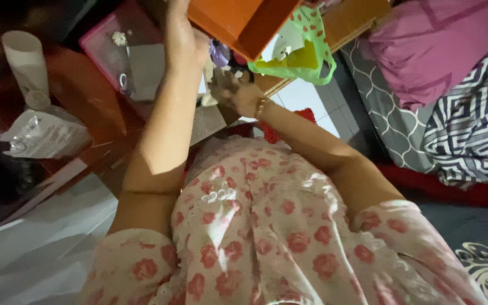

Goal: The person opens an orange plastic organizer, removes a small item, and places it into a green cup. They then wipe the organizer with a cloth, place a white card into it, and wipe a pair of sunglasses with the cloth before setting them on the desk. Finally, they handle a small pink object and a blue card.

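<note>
My left hand (183, 39) is raised at the top of the view, gripping the left side of an orange box (238, 20) that is tilted up over the clutter; its fingertips are cut off by the frame edge. My right hand (234, 90), with a thin bracelet on the wrist, reaches under the box into a heap of small pale and purple things (219, 55). Its fingers are curled and blurred, so what they touch is unclear. Both arms come out of a pink floral top (266, 226).
A green plastic bag with red spots (306, 53) hangs right of the box. At left are a pink tray (108, 34), a white tube (26, 62) and a crumpled clear wrapper (46, 135) on a red-brown surface. A pink pillow (436, 45) and a patterned blanket (473, 121) lie at right.
</note>
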A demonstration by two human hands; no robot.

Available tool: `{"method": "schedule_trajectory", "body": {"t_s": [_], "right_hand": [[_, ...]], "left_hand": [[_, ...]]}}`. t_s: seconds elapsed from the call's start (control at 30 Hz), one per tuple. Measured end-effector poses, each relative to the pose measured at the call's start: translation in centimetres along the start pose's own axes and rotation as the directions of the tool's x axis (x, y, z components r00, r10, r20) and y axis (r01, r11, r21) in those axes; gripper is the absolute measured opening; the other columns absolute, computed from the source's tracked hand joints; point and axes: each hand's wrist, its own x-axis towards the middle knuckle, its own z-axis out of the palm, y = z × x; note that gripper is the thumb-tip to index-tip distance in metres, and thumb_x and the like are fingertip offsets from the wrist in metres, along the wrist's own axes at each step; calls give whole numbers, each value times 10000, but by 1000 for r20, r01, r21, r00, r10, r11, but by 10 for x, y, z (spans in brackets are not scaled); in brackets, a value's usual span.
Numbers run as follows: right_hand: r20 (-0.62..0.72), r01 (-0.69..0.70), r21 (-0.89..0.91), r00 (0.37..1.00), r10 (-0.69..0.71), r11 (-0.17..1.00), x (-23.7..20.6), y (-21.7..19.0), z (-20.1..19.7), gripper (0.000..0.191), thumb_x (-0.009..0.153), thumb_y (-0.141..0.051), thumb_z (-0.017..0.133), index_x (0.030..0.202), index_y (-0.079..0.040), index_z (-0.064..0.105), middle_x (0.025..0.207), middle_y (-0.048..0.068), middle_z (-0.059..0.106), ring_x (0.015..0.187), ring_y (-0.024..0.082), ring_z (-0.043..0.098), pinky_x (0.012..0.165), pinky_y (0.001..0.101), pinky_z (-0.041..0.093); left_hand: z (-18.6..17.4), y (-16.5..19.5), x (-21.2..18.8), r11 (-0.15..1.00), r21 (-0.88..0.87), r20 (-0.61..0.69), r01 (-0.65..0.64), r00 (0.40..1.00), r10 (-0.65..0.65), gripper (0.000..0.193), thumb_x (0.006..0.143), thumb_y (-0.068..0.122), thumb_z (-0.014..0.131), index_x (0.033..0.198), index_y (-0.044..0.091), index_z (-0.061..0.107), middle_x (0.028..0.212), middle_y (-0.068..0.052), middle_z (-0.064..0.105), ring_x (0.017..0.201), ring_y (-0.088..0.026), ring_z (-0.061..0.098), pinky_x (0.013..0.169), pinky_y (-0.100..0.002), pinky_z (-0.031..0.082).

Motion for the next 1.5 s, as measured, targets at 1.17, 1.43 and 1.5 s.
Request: {"method": "schedule_trajectory", "body": {"t_s": [1.17, 1.43, 1.5], "right_hand": [[-821, -642, 173, 326, 469, 747, -16, 98, -84, 301, 934, 41, 682, 1214, 13, 575, 1214, 252, 599, 1026, 424, 629, 853, 452, 544], [-723, -359, 362, 474, 502, 860, -14, 95, -78, 96, 934, -36, 670, 1026, -40, 699, 1112, 176, 657, 992, 366, 679, 837, 453, 589], [-737, -267, 301, 544, 402, 915, -12, 81, -81, 92, 929, -55, 673, 1005, -53, 725, 1119, 170, 658, 1018, 376, 663, 874, 473, 558]], "left_hand": [[31, -90, -64, 940, 275, 76, 199, 971, -228, 772, 926, 520, 747, 1514, 109, 461, 1512, -22, 487, 1438, -170, 393, 1247, -421, 251], [19, -87, -55, 938, 299, 178, 174, 956, -234, 694, 1017, 485, 724, 1490, 19, 521, 1492, -54, 517, 1433, -164, 407, 1271, -403, 221], [21, -84, -51, 927, 334, 172, 173, 955, -240, 691, 984, 511, 697, 1467, 46, 530, 1491, -32, 538, 1421, -143, 431, 1238, -370, 259]]}}
